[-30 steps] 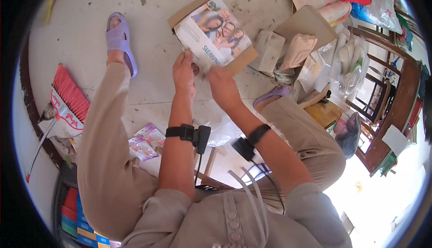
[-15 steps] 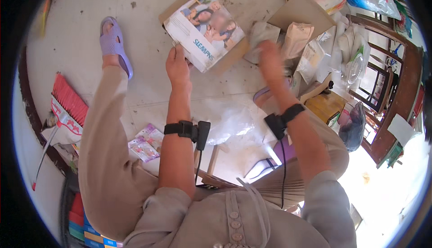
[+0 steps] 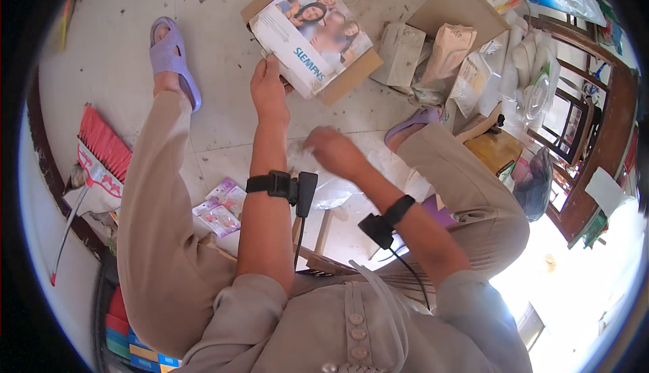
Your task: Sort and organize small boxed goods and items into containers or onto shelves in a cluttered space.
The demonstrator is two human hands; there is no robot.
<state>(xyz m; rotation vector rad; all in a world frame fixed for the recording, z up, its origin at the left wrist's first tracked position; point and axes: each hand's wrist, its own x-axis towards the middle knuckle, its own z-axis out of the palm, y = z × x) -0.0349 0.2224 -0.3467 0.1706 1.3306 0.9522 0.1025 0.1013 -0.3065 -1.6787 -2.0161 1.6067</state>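
My left hand (image 3: 270, 92) grips the near left edge of a cardboard box (image 3: 287, 48). The box has a white printed top with a photo of people, and brown flaps stick out at its sides. My right hand (image 3: 332, 151) hangs over the floor between my legs, fingers curled together and slightly blurred. Its fingertips point left, near pale crumpled clear plastic (image 3: 338, 190); whether they pinch any of it is hidden. The right hand is apart from the box.
An open carton with paper packets (image 3: 449, 52) stands at the far right beside a small whitish box (image 3: 399, 54). Purple packets (image 3: 220, 207) lie by my left leg. A red broom (image 3: 105, 146) leans at the left. A wooden frame (image 3: 602, 136) stands right.
My right hand has swung left and nearer, away from the carton's small box to between my legs. The printed box in my left hand has shifted slightly farther away.
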